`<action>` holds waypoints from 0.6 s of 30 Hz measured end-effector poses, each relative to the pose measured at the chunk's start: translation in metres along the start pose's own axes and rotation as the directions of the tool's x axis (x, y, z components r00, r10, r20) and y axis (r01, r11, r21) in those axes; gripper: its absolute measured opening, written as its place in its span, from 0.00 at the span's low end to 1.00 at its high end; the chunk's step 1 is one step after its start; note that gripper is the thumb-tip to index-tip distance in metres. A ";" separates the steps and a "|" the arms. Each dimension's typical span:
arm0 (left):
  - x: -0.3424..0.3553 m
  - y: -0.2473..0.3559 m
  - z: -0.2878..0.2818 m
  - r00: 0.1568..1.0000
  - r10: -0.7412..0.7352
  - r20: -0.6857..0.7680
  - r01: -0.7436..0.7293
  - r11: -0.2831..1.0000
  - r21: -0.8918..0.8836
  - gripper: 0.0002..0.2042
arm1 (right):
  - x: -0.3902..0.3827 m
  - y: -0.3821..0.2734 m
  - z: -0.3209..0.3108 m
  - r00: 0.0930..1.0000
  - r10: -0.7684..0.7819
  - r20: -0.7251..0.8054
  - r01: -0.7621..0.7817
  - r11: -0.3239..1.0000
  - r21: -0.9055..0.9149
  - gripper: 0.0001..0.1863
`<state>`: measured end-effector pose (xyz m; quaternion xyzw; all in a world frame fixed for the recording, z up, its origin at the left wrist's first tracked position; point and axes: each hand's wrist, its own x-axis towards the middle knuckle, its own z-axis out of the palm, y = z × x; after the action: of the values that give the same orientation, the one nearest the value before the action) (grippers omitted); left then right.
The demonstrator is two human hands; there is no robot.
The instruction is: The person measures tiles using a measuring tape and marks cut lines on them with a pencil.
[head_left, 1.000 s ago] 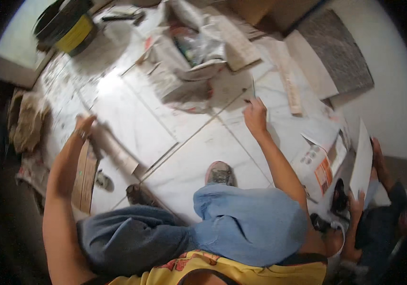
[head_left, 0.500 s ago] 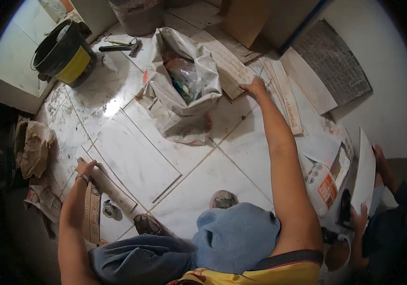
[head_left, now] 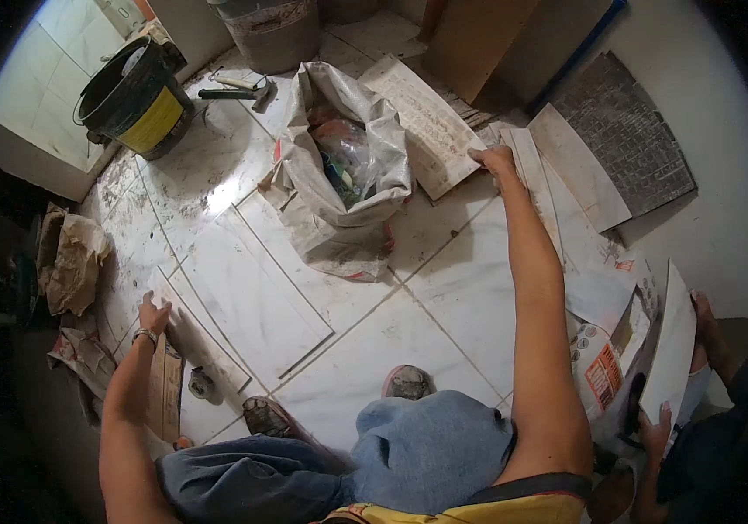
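Two arms of ours stretch out to either side of the sack (head_left: pixel 339 229). Our right grip (head_left: pixel 498 162) is clamped on the near right corner of the tan plank (head_left: pixel 426 127), which lies just right of the sack, its rough face up. Our left grip (head_left: pixel 155 316) touches the pale strip (head_left: pixel 208 336), to the left of the sack and nearer us; we cannot tell whether its fingers close on it or only rest there.

Between that strip and the sack we see a white tile (head_left: pixel 256 293) flat on the floor (head_left: pixel 374 345). Plastic (head_left: pixel 341 157) fills the sack's open mouth. Beyond the sack to the left are a hammer (head_left: pixel 247 93) and a black bucket (head_left: pixel 142 118); behind it is a grey bucket (head_left: pixel 273 37). Well right of the sack, a dark panel (head_left: pixel 623 131) leans at the wall (head_left: pixel 697 105). Nearer us on that side, a co-worker's hands (head_left: pixel 656 428) hold a white sheet (head_left: pixel 666 345).
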<state>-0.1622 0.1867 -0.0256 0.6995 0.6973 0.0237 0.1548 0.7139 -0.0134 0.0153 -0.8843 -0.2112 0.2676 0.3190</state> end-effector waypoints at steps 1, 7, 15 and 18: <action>0.000 -0.003 0.000 0.999 0.014 -0.043 -0.012 0.999 0.047 0.38 | -0.001 0.000 0.001 0.999 -0.007 -0.033 0.016 0.960 0.279 0.29; 0.001 0.009 -0.013 0.986 0.088 -0.139 -0.076 0.993 0.086 0.31 | -0.030 -0.049 0.000 0.883 -0.282 -0.376 0.451 0.730 0.513 0.16; -0.010 0.026 -0.045 0.959 0.125 -0.253 -0.160 0.980 -0.122 0.15 | -0.110 -0.204 -0.105 0.535 -0.487 -0.691 0.684 0.729 0.016 0.16; -0.017 0.019 -0.055 0.941 0.110 -0.319 -0.145 0.985 -0.088 0.11 | -0.165 -0.241 -0.139 0.506 -0.509 -0.697 0.772 0.628 0.102 0.17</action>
<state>-0.1576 0.1803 0.0344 0.7211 0.6637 0.1826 0.0789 0.6226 0.0043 0.3252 -0.6860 -0.3566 -0.1359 0.6195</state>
